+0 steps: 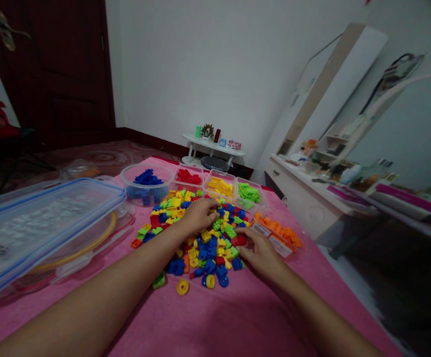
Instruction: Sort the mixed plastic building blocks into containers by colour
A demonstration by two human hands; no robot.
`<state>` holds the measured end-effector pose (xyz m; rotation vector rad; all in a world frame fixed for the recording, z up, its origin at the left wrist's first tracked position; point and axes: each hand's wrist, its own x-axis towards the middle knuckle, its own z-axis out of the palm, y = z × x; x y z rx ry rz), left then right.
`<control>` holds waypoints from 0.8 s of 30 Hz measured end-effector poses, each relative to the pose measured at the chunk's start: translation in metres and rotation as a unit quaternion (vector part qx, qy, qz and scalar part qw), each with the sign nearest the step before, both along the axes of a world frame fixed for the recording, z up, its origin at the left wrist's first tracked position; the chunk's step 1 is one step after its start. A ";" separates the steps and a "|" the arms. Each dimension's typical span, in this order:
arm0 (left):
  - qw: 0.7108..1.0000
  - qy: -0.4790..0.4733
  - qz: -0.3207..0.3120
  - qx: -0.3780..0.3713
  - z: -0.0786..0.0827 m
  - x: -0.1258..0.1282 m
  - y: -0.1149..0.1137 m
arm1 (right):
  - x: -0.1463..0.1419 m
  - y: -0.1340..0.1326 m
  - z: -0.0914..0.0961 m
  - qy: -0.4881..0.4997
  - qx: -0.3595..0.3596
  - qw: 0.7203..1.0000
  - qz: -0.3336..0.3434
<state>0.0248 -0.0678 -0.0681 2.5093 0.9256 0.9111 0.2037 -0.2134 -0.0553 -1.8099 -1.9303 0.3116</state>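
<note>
Forearms [111, 277] foremost; left hand [200, 215], right hand [259, 251] at mixed bricks [211, 246], fingers' closure indeterminable. Behind: round tub [127, 187], blue bricks [147, 177]; boxes [221, 173], red, yellow, green bricks [248, 193].

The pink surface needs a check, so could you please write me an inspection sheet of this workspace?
Surface: pink cloth, heaped with mixed bricks.
Job's things: blue bricks in a round tub; red bricks, yellow bricks and green bricks in square tubs; orange bricks at right.
Clutter: lids stacked at left.
Hands: left hand over the heap; right hand by a red brick, grip unclear.
Cables: nothing seen.
Surroundings: door at back left, white stand ahead, dresser at right.
</note>
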 end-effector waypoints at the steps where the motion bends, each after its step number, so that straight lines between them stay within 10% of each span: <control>1: 1.000 -0.022 -0.001 -0.022 -0.001 0.000 0.002 | -0.006 0.005 0.003 0.016 0.010 1.000 0.004; 10: 0.995 -0.084 -0.008 -0.054 -0.003 0.001 0.006 | -0.023 0.057 0.023 -0.259 -0.089 0.945 -0.180; 24: 0.998 -0.045 0.004 -0.048 0.007 -0.002 -0.002 | -0.019 0.070 0.028 -0.073 0.044 0.988 -0.131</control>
